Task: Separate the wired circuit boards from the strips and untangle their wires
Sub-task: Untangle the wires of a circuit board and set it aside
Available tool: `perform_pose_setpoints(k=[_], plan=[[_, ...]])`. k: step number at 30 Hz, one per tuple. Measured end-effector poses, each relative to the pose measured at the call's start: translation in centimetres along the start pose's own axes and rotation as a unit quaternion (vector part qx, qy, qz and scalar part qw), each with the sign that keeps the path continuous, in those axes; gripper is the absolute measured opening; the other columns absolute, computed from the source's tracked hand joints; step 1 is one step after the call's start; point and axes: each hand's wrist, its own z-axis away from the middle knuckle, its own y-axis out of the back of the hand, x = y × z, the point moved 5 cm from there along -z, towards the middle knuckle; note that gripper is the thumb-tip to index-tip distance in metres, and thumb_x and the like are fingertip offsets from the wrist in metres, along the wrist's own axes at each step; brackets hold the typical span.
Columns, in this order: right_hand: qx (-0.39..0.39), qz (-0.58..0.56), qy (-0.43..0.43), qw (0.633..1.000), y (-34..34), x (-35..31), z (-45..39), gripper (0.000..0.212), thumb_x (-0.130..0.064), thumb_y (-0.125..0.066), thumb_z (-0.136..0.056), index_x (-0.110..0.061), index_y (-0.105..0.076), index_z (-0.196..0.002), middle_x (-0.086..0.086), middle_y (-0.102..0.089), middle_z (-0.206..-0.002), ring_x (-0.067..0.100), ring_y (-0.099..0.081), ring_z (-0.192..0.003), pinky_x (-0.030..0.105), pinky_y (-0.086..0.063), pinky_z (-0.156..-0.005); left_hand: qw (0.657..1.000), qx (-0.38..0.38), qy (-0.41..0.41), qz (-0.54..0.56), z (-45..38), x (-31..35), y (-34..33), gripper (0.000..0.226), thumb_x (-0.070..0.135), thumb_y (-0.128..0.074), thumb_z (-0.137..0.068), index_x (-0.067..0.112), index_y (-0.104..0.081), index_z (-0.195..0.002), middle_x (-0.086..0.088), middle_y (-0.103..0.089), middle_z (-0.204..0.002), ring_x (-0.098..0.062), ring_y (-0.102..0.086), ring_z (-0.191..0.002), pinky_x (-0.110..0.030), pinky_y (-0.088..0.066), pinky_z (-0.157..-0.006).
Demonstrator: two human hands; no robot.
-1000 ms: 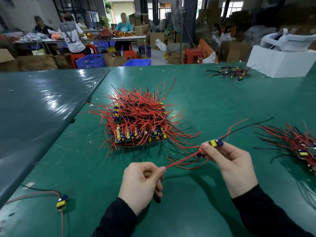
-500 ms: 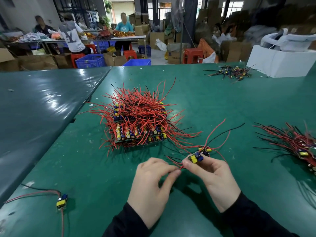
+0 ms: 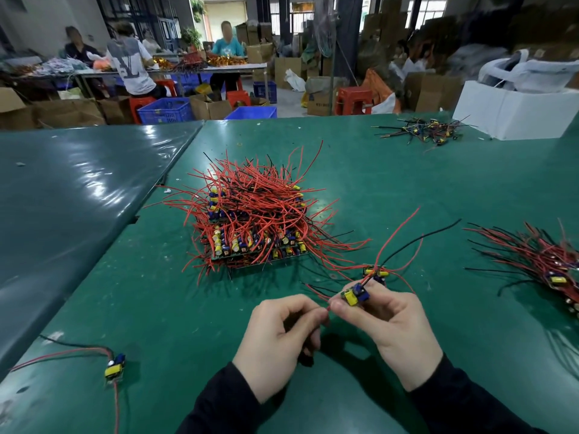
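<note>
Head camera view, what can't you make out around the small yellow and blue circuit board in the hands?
- Small yellow and blue circuit board: its underside, hidden by the right hand.
- Thin red wire: its end, hidden inside the left hand.
- Right-side pile of red and black wired boards: cut off by the frame edge.

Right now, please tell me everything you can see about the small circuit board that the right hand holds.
The small circuit board is a tiny module carrying a yellow block and a blue part. It is raised above the green table, tilted, pinched by the right hand. Red and black wires fan up and away from it. A second board hangs just behind it among the same wires. The left hand pinches a red wire end beside it.
</note>
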Motion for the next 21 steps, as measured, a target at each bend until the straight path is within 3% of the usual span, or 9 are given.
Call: perform_pose_setpoints(k=[5, 8, 12, 17, 21], plan=[[0.004, -0.019, -0.018, 1.000, 0.0, -0.1, 0.0, 0.017, -0.020, -0.076, -0.059, -0.009, -0.077, -0.072, 0.012, -0.065, -0.077, 0.010, -0.062, -0.072, 0.016, -0.048, -0.071, 1.000, 0.006, 0.025, 0.011, 0.0, -0.8, -0.1, 0.027, -0.003, -0.051, -0.091, 0.014, -0.063, -0.074, 0.000, -0.056, -0.054, -0.019, -0.054, -0.041, -0.024, -0.040, -0.039], [0.007, -0.012, -0.017, 1.000, 0.1, -0.2, -0.1, 0.017, -0.021, -0.076, -0.060, -0.010, -0.077, -0.072, 0.015, -0.064, -0.077, 0.011, -0.060, -0.073, 0.017, -0.048, -0.072, 0.999, 0.013, 0.025, 0.025, -0.1, -0.9, -0.2, 0.024, -0.002, -0.050, -0.093, 0.012, -0.063, -0.078, 0.000, -0.055, -0.053, -0.020, -0.054, -0.040, -0.025, -0.042, -0.039], [0.043, -0.045, -0.019, 0.998, 1.2, -0.5, -0.7, 0.012, -0.018, -0.074, -0.060, -0.012, -0.077, -0.070, 0.001, -0.068, -0.071, 0.008, -0.061, -0.071, 0.015, -0.050, -0.072, 1.000, 0.005, -0.001, -0.019, 0.1, -0.7, -0.5, 0.026, 0.000, -0.050, -0.092, 0.016, -0.061, -0.076, 0.001, -0.055, -0.053, -0.016, -0.049, -0.040, -0.022, -0.039, -0.039], [0.052, -0.084, -0.051, 0.994, 1.5, -0.9, -1.1, 0.020, -0.025, -0.076, -0.054, -0.013, -0.078, -0.071, 0.002, -0.072, -0.072, 0.007, -0.065, -0.068, 0.015, -0.052, -0.067, 1.000, -0.002, -0.011, -0.022, 0.2, -0.4, -0.5, 0.021, 0.004, -0.053, -0.092, 0.014, -0.060, -0.075, 0.001, -0.052, -0.049, -0.013, -0.045, -0.035, -0.018, -0.035, -0.035], [0.101, -0.136, -0.078, 0.982, 3.0, -1.2, -1.6, 0.011, -0.011, -0.069, -0.061, -0.011, -0.077, -0.068, 0.006, -0.071, -0.068, 0.009, -0.065, -0.060, 0.016, -0.053, -0.058, 0.999, -0.022, -0.017, -0.037, 0.4, -0.4, -1.0, 0.019, 0.004, -0.053, -0.091, 0.008, -0.059, -0.073, 0.003, -0.050, -0.044, -0.013, -0.046, -0.034, -0.016, -0.035, -0.037]])
